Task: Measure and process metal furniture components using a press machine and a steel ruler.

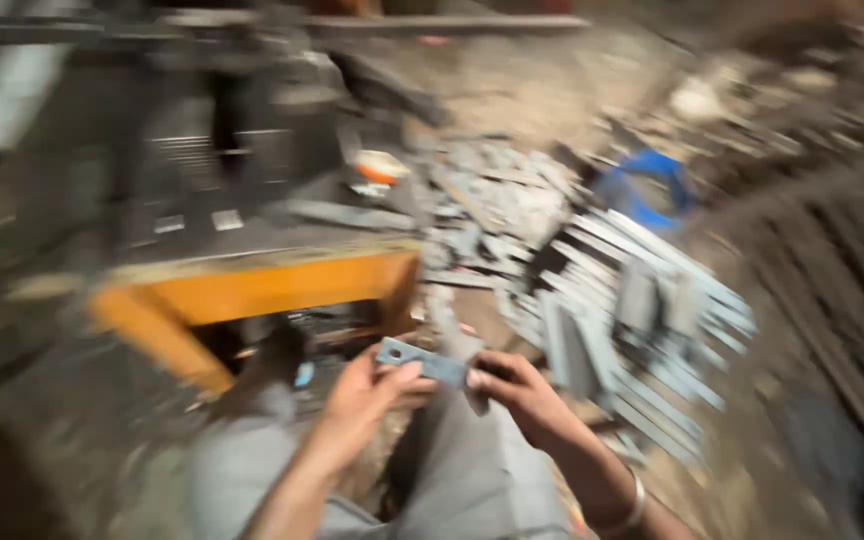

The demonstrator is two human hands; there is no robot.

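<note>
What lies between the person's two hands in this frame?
A flat grey metal strip with a hole near one end spans the gap, pinched by the left hand and the right hand. The head view shows this, though blurred.

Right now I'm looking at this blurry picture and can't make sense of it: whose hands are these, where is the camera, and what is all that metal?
The camera sits on a person's head and looks down, so these are that person's own hands. The left hand and right hand hold a small flat metal plate with a hole at one end, each in a closed grip. On the floor to the right lies a pile of grey metal strips. Ahead stands an orange machine frame, with a blue object beyond. Motion blur hides finer detail.
</note>
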